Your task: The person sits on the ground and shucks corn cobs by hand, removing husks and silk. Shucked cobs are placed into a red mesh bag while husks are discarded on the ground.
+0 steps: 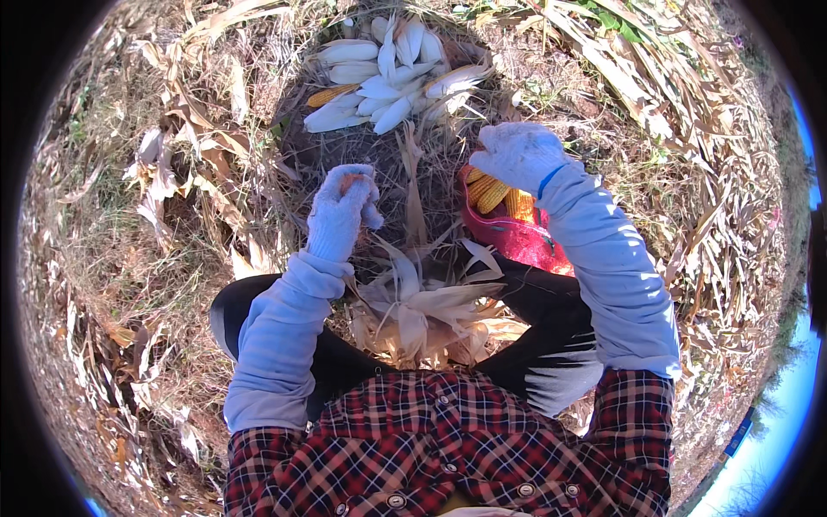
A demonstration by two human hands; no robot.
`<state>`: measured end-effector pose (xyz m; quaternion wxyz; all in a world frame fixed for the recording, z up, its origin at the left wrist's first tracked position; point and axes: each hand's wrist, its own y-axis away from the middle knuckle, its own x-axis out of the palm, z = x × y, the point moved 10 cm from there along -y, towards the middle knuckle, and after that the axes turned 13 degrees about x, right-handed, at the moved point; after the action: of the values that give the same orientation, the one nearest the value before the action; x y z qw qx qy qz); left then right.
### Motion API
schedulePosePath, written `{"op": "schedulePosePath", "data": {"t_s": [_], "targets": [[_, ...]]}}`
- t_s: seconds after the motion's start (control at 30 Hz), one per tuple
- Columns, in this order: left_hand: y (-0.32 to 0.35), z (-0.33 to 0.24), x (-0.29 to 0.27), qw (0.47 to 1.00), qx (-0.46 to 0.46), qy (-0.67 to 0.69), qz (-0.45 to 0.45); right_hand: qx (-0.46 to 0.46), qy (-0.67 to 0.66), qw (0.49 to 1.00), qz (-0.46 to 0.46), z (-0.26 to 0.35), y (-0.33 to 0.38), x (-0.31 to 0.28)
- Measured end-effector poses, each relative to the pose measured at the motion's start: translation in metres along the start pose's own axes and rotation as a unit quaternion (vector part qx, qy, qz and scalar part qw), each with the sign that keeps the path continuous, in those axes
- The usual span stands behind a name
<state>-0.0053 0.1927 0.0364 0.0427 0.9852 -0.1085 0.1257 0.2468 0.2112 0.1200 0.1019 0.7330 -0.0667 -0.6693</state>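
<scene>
My left hand (343,202), in a white glove, hangs over the ground in front of my left knee. Its fingers are curled in, and a brownish patch shows among them; whether that is a held thing or a stain I cannot make out. My right hand (521,153), gloved too, is above the mouth of a red mesh bag (517,239), fingers bent and tips near its far left rim. What they hold, if anything, is hidden. Husked yellow corn cobs (489,195) lie in that bag, partly under the hand. Ahead sits a pile of corn ears in pale husks (388,82).
Stripped husks (422,310) are heaped between my crossed legs. One yellow cob (331,95) shows bare at the left of the ear pile. Dry stalks and leaves (663,95) cover the ground on the right, with more dry leaves (155,172) on the left.
</scene>
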Motion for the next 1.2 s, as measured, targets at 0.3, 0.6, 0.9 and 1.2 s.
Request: {"op": "schedulePosePath", "data": {"t_s": [0.3,0.6,0.9,1.2], "targets": [[-0.066,0.050,-0.039,0.911,-0.116,-0.387,0.080,-0.140,-0.066,0.988,0.020,0.051,0.190,-0.063],[-0.164,0.139,-0.036,0.806,-0.064,-0.576,0.120,-0.144,-0.166,0.975,0.026,0.021,0.174,-0.030],[-0.269,0.194,0.013,0.780,0.045,-0.611,0.126,-0.126,-0.215,0.955,0.161,0.000,0.155,-0.027],[-0.348,0.183,0.104,0.709,0.205,-0.654,0.165,-0.147,-0.283,0.933,0.166,-0.017,0.139,-0.017]]}}
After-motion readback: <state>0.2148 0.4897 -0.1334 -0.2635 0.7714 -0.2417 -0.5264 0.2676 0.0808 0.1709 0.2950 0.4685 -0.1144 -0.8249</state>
